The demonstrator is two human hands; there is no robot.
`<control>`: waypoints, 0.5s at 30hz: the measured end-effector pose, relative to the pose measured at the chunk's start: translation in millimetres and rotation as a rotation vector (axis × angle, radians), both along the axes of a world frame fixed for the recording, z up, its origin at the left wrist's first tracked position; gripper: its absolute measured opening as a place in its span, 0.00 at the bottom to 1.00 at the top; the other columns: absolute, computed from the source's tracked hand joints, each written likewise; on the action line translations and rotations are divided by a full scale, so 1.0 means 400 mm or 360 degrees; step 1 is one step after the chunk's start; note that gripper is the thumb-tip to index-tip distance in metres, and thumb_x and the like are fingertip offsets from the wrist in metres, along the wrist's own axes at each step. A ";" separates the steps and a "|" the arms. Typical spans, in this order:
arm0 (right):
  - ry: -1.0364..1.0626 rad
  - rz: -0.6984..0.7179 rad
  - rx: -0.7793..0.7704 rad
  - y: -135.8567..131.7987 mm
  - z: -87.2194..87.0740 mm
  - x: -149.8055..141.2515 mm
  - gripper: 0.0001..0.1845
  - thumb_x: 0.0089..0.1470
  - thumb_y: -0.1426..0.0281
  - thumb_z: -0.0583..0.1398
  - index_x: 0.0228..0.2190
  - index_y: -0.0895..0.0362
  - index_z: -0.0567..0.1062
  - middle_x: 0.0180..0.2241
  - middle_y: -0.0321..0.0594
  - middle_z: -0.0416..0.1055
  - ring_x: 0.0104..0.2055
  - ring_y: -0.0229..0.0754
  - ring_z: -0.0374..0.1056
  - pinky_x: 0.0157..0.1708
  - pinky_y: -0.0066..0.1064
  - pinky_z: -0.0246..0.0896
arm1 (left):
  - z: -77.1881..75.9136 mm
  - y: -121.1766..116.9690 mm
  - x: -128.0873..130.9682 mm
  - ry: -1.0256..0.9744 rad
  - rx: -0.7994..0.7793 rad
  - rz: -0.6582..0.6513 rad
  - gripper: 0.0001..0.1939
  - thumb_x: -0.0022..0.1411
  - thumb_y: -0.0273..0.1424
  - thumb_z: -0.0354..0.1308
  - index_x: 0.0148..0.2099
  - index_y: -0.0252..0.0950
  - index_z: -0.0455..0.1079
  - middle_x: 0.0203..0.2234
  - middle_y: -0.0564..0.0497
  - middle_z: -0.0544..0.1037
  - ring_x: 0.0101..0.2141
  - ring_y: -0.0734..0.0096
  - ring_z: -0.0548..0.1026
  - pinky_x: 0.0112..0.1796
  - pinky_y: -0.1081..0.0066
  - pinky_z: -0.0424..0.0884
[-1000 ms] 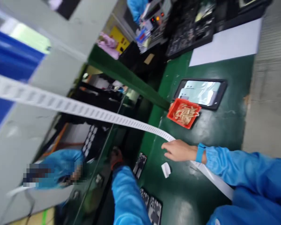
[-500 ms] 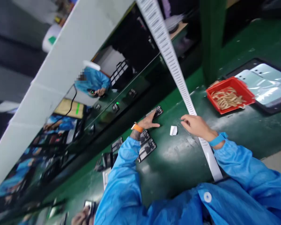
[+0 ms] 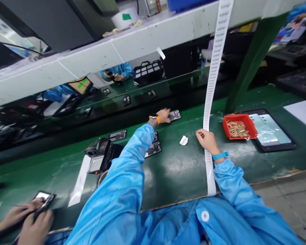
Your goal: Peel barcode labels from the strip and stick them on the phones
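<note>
My left hand, with an orange-banded watch on its wrist, reaches to the far side of the green bench. Its fingers and thumb close round the left end of an opened phone with bare inner parts. My right hand, in a blue wristband, lies over the long white strip of printed labels; its fingers are curled together and whatever they hold is hidden. Between the hands lies a small crumpled white paper. Further opened phones lie beside my left forearm, partly covered by the sleeve.
A red tray of rubber bands stands right, by a black tray with pale blue sheets. A black device is left of my arm. A co-worker's hands handle a phone lower left. A white shelf crosses above; a green post rises right.
The view has turned and levelled. My left hand, spread over the far phone before, now has its fingers drawn in at the phone's left end. My right hand stays by the label strip.
</note>
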State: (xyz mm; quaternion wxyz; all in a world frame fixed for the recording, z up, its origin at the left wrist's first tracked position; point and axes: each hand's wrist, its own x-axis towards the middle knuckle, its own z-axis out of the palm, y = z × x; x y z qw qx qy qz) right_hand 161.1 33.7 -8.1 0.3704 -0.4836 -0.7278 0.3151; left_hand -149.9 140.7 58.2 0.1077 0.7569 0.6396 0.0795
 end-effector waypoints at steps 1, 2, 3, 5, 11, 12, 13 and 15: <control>0.0030 0.0006 -0.0023 -0.001 0.002 -0.001 0.12 0.57 0.64 0.56 0.32 0.56 0.77 0.28 0.42 0.78 0.31 0.43 0.74 0.36 0.34 0.67 | 0.020 -0.017 0.008 0.0007 0.0024 0.0015 0.43 0.41 0.31 0.70 0.61 0.23 0.66 0.53 0.31 0.71 0.52 0.44 0.71 0.55 0.56 0.65; 0.0068 0.0021 -0.0058 -0.005 0.005 -0.005 0.11 0.57 0.63 0.56 0.33 0.56 0.76 0.28 0.41 0.78 0.30 0.43 0.74 0.36 0.34 0.67 | 0.036 -0.045 0.020 -0.0001 0.0037 0.0018 0.41 0.44 0.34 0.70 0.60 0.24 0.66 0.52 0.32 0.71 0.51 0.45 0.71 0.55 0.56 0.66; 0.0120 0.0048 -0.0108 -0.011 0.007 -0.012 0.12 0.56 0.62 0.57 0.34 0.56 0.76 0.28 0.41 0.77 0.30 0.43 0.73 0.36 0.35 0.68 | 0.044 -0.083 0.036 -0.0039 0.0055 0.0016 0.39 0.47 0.37 0.69 0.59 0.25 0.67 0.50 0.35 0.71 0.50 0.47 0.71 0.53 0.57 0.67; 0.0290 0.0173 -0.0257 -0.029 0.009 -0.033 0.17 0.55 0.60 0.59 0.43 0.57 0.74 0.32 0.41 0.78 0.32 0.43 0.73 0.37 0.35 0.69 | 0.032 -0.187 0.088 -0.0229 0.0091 -0.0021 0.33 0.51 0.45 0.68 0.54 0.32 0.70 0.44 0.42 0.72 0.47 0.52 0.72 0.51 0.59 0.68; 0.0627 0.0311 -0.0513 -0.091 -0.026 -0.104 0.29 0.54 0.63 0.62 0.55 0.55 0.64 0.53 0.47 0.73 0.51 0.46 0.72 0.53 0.41 0.68 | -0.108 -0.477 0.286 -0.1167 0.0110 0.0451 0.34 0.49 0.39 0.69 0.55 0.33 0.64 0.45 0.41 0.72 0.46 0.50 0.73 0.50 0.55 0.69; 0.0602 0.0244 -0.0523 -0.094 -0.036 -0.109 0.26 0.54 0.64 0.61 0.54 0.55 0.65 0.52 0.46 0.73 0.51 0.46 0.71 0.55 0.42 0.66 | -0.126 -0.499 0.298 -0.1361 0.0019 0.0483 0.34 0.48 0.38 0.70 0.56 0.33 0.63 0.44 0.41 0.72 0.46 0.51 0.73 0.49 0.55 0.69; 0.0582 0.0213 -0.0559 -0.094 -0.045 -0.112 0.25 0.53 0.65 0.61 0.52 0.54 0.66 0.51 0.44 0.74 0.51 0.46 0.71 0.56 0.42 0.66 | -0.142 -0.516 0.301 -0.1595 -0.0094 0.0487 0.35 0.48 0.36 0.70 0.57 0.34 0.62 0.45 0.42 0.73 0.45 0.53 0.74 0.48 0.56 0.70; 0.0582 0.0276 -0.0683 -0.088 -0.058 -0.112 0.23 0.52 0.65 0.62 0.50 0.53 0.68 0.48 0.41 0.76 0.48 0.47 0.73 0.54 0.43 0.68 | -0.167 -0.542 0.290 -0.2065 -0.0290 0.0460 0.37 0.49 0.32 0.68 0.60 0.35 0.59 0.46 0.43 0.74 0.44 0.58 0.75 0.46 0.59 0.72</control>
